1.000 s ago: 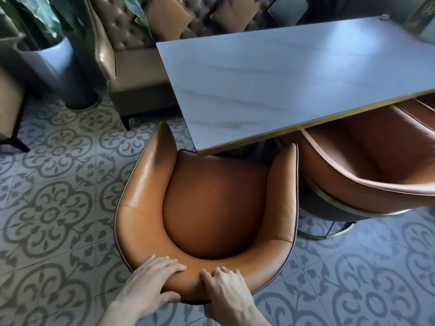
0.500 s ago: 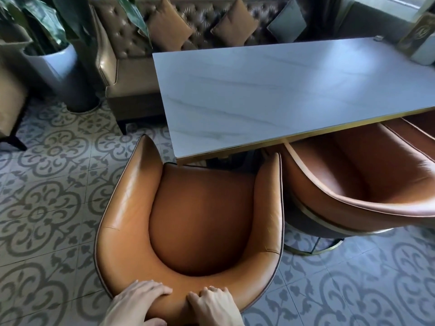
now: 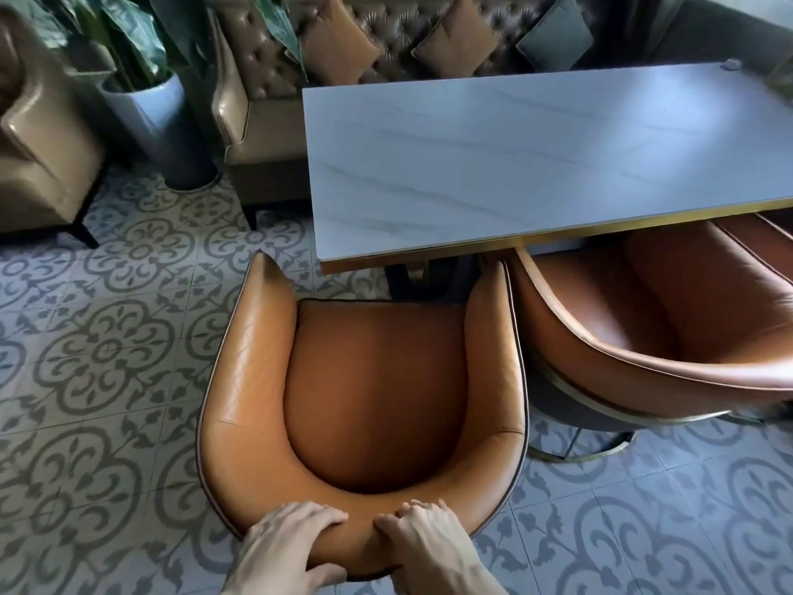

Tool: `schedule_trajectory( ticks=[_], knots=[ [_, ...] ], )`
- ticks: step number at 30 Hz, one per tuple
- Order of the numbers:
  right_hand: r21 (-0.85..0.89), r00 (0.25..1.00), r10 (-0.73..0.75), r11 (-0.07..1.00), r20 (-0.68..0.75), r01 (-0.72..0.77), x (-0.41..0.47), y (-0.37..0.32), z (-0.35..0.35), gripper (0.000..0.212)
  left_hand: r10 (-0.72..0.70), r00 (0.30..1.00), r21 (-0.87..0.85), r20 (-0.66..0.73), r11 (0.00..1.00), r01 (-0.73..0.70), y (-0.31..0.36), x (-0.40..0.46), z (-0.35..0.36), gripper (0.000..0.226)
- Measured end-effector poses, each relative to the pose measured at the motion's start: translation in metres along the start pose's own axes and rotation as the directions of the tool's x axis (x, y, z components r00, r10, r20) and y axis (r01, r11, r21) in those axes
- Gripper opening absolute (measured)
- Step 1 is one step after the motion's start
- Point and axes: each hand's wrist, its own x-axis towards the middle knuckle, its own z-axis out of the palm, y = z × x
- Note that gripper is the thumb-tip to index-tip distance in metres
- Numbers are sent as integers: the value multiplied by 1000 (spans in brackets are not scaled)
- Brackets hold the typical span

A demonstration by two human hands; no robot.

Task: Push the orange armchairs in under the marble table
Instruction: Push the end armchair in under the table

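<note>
An orange leather armchair (image 3: 373, 397) stands in front of me, its open side facing the marble table (image 3: 536, 165). Both arm tips sit just short of the table's gold-edged near corner, and the seat lies outside the tabletop. My left hand (image 3: 287, 547) and my right hand (image 3: 433, 547) both grip the top of its curved backrest, side by side. A second orange armchair (image 3: 669, 319) stands to the right, its seat front tucked under the table edge.
A brown tufted sofa (image 3: 266, 118) with cushions lines the far side of the table. A white planter (image 3: 158, 122) and a tan armchair (image 3: 38, 156) stand at the left. Patterned floor tiles (image 3: 103, 350) spread out to the left of the chair.
The chair in my hands has come back from the table: its seat front was under the tabletop corner and now lies outside it. My view has shifted left and back.
</note>
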Motion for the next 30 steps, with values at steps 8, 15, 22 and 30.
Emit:
schedule_trajectory(
  ticks=[8,15,22,30],
  knots=[
    [3,998,-54,999,14,54,-58,43,1,59,-88,992,-52,-92,995,84,51,-4,60,66],
    [-13,998,-27,1000,-52,27,-101,80,21,76,-72,984,-22,-164,997,69,86,-2,116,68],
    [-41,986,58,997,-154,-65,-122,93,28,85,-51,980,61,-190,996,64,80,2,138,77],
    [-102,971,39,993,-236,-65,-117,101,48,83,-87,963,76,-254,991,109,83,3,148,72]
  ],
)
